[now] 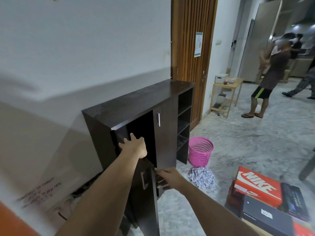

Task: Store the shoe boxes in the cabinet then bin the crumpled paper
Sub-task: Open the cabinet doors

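L hand [133,147] fingers spread on open cabinet door [146,193]; R hand [167,176] gripping door edge; shoe boxes [259,188] on floor

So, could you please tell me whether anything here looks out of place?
Yes: crumpled paper lies on the floor beside the pink bin rather than inside it, and shoe boxes sit stacked outside the cabinet.

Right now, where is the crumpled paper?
In the head view the crumpled paper lies on the floor right of centre, just in front of the pink basket, beside the cabinet and left of the stacked shoe boxes.
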Tool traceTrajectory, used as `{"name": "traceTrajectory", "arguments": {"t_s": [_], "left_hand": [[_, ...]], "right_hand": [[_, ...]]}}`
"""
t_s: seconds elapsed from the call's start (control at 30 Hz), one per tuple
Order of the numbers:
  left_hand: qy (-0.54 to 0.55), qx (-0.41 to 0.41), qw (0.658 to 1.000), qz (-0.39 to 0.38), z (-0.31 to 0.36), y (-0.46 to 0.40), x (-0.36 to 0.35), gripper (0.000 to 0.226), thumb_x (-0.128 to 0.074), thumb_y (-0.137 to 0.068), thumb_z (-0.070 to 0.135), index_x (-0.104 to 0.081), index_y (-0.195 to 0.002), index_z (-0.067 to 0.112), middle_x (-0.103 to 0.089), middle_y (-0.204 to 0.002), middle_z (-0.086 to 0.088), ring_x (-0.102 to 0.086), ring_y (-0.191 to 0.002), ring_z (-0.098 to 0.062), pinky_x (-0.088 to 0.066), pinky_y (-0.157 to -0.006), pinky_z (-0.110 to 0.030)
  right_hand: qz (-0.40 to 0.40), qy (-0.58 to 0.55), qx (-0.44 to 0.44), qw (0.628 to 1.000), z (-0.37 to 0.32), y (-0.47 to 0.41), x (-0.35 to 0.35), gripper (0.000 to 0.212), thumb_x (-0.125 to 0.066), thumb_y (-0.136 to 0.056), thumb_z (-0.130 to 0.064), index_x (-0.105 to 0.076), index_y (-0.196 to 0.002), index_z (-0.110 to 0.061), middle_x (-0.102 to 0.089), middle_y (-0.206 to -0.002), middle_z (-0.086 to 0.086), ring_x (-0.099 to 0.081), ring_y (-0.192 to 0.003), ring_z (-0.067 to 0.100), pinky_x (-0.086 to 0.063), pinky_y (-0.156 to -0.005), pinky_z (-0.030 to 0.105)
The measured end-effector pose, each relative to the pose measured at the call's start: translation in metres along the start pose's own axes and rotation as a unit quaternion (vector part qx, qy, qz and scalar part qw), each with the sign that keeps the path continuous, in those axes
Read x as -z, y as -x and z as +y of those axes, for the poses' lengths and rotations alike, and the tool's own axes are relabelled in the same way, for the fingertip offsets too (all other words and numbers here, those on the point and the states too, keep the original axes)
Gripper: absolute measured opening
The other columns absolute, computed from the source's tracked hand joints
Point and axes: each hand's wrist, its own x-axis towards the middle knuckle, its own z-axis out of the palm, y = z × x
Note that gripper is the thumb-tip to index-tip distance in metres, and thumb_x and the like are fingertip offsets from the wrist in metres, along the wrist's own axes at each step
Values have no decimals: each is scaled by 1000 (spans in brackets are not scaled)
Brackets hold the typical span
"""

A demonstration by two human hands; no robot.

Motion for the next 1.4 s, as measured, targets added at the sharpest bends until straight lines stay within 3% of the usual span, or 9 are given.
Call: {"name": "traceTrajectory", "arguments": {"t_s": [0.13, 0.27, 0.43, 0.67, 0.87, 0.97, 1.1, 1.2, 1.4], "left_hand": [[-96, 32, 994, 44, 14, -20, 27, 74, -58, -88, 14, -29, -156, 16, -28, -162, -23, -46, -136, -45, -44, -104, -59], [-63, -8, 983, 171, 26, -73, 42, 47, -62, -85, 30, -55, -127, 13, -57, -129, -11, -57, -118, -35, -46, -97, -46], [-48, -34, 968, 242, 47, -167, 62, 57, -47, -99, 40, -38, -151, 17, -46, -150, -11, -38, -140, -37, -36, -107, -52], [-8, -58, 979, 196, 70, -300, 74, 59, -24, -107, 43, -24, -160, 17, -23, -169, -2, -14, -157, -28, -23, -123, -55], [-5, -26, 966, 258, 80, -331, 54, 55, -19, -107, 39, -26, -160, 25, -25, -168, 8, -22, -156, -18, -20, -124, -52], [-4, -19, 969, 247, 79, -331, 56, 56, -16, -108, 41, -22, -161, 28, -20, -169, 10, -18, -157, -16, -18, -125, -50], [-1, -20, 974, 226, 80, -331, 58, 56, -15, -108, 41, -17, -162, 28, -14, -170, 12, -13, -157, -15, -15, -126, -48], [10, -25, 977, 210, 79, -330, 63, 55, -18, -109, 38, -19, -162, 26, -14, -170, 10, -14, -158, -17, -14, -126, -50], [1, 9, 987, 163, 97, -325, 80, 54, -24, -108, 30, -25, -160, 15, -22, -169, -2, -23, -154, -32, -24, -121, -59]], "right_hand": [[16, 97, 0, 995, -13, -49, 27, 54, -61, -95, -56, -77, -101, -5, -80, -89, 13, -78, -83, 28, -50, -63, 24], [98, 159, 41, 982, -20, -140, 71, 60, -61, -80, -63, -76, -81, -6, -76, -76, 14, -74, -80, 34, -61, -77, 47], [188, 135, 89, 969, -71, -226, 125, 29, -60, -99, -42, -75, -107, -19, -76, -105, 3, -69, -100, 23, -53, -84, 32], [158, 116, 79, 977, -115, -350, 160, 61, -65, -95, -39, -42, -147, -16, -58, -139, 12, -59, -125, 33, -48, -92, 36], [114, 100, 80, 985, -111, -383, 152, 54, -67, -91, -46, -48, -131, -17, -67, -124, 8, -64, -114, 31, -43, -79, 31], [117, 118, 83, 983, -107, -377, 174, 43, -73, -86, -52, -56, -103, -16, -68, -101, 3, -64, -95, 25, -44, -64, 32], [130, 126, 70, 981, -86, -350, 216, 61, -82, -64, -72, -55, -81, -21, -71, -82, 1, -68, -75, 21, -53, -62, 38], [157, 114, 85, 977, -61, -324, 235, 62, -86, -63, -70, -51, -81, -22, -62, -77, -6, -58, -66, 10, -44, -59, 31], [322, 102, 58, 939, -32, -278, 307, 37, -75, -78, -57, -60, -94, -28, -72, -81, -8, -70, -76, 14, -50, -60, 31]]}}
